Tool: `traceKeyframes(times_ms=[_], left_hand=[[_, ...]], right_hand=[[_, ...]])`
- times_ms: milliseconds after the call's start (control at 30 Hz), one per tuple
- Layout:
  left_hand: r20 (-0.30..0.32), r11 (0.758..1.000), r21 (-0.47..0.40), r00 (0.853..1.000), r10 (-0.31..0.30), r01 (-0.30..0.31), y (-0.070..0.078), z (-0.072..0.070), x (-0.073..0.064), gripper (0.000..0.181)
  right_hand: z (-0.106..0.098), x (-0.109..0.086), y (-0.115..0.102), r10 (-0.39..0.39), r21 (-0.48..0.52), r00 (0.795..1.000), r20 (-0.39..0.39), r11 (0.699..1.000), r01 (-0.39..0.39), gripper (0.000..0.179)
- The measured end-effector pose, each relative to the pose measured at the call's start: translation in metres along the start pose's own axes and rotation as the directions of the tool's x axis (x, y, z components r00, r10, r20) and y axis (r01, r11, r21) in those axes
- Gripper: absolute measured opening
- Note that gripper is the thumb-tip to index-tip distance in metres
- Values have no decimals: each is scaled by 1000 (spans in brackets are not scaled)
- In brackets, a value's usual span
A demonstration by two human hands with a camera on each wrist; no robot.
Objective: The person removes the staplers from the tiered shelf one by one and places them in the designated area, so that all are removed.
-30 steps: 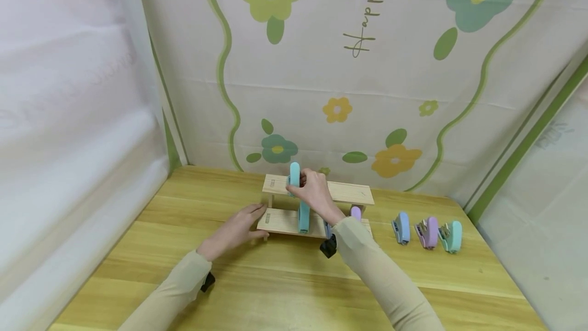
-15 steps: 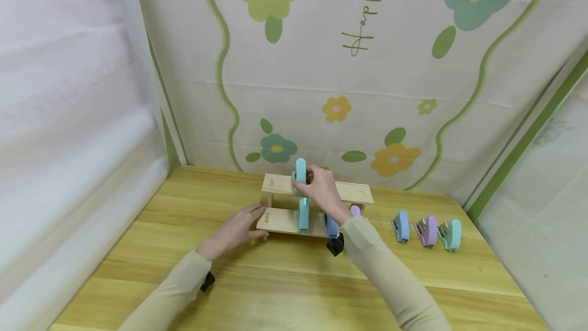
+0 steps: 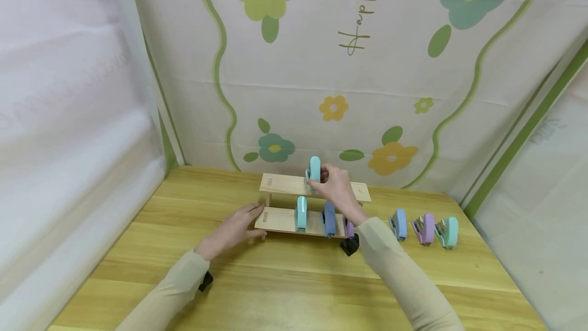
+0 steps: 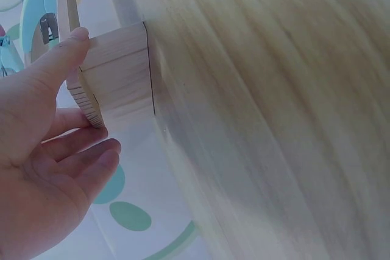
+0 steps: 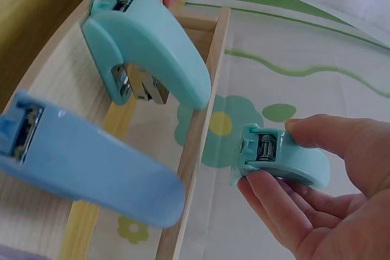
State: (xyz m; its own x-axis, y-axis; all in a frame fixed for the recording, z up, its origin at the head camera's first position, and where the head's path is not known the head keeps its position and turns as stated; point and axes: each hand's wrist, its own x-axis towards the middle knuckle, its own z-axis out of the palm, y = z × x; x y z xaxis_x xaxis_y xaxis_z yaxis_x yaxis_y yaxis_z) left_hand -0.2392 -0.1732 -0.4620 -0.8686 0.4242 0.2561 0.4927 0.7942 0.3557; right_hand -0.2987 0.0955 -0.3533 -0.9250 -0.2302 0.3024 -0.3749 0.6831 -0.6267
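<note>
A turquoise stapler (image 3: 315, 168) moved rightward; right hand (image 3: 339, 188) pinches it, left hand (image 3: 231, 227) the shelf (image 3: 281, 220).

The wooden table (image 3: 285, 290) carries a two-tier rack (image 3: 284, 184) and, beside it, three staplers (image 3: 429, 229).

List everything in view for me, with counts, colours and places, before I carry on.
Table: 1, yellow-brown wood, across the foreground
Rack: 1, pale wood, two tiers, standing on the table
Held stapler: 1, teal, at the upper tier
Shelved staplers: 3, teal, blue, purple, left to right on the lower tier
Loose staplers: 3, blue, purple, teal, left to right on the table, right of the rack
Flowered sheet: 1, white, behind the table
Side sheets: 2, whitish, left and right
Wrist devices: 2, black, by the cuffs
Sleeves: 2, beige, foreground
Left grip: 1, bare, on the rack's left end
Right grip: 1, bare, pinching the held stapler
</note>
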Motion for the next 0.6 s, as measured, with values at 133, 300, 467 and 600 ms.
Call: traceKeyframes(times_ms=[133,300,467,600], left_hand=[[2,1000,-1,1000,-1,1,1,0,0,75],[6,1000,-5,1000,-10,10,1,0,0,76],[-3,1000,-3,1000,0,0,0,1,0,76],[-9,1000,0,1000,5,-5,0,1,0,76]], right_hand=[[-7,-3,7,6,-16,1000,-3,1000,-6,34],[-17,-7,15,18,-34,1000,-19,999,-18,34],[-27,-11,21,23,-45,999,-42,999,-25,34],[-34,-12,28,32,-65,998,-60,997,-36,35]])
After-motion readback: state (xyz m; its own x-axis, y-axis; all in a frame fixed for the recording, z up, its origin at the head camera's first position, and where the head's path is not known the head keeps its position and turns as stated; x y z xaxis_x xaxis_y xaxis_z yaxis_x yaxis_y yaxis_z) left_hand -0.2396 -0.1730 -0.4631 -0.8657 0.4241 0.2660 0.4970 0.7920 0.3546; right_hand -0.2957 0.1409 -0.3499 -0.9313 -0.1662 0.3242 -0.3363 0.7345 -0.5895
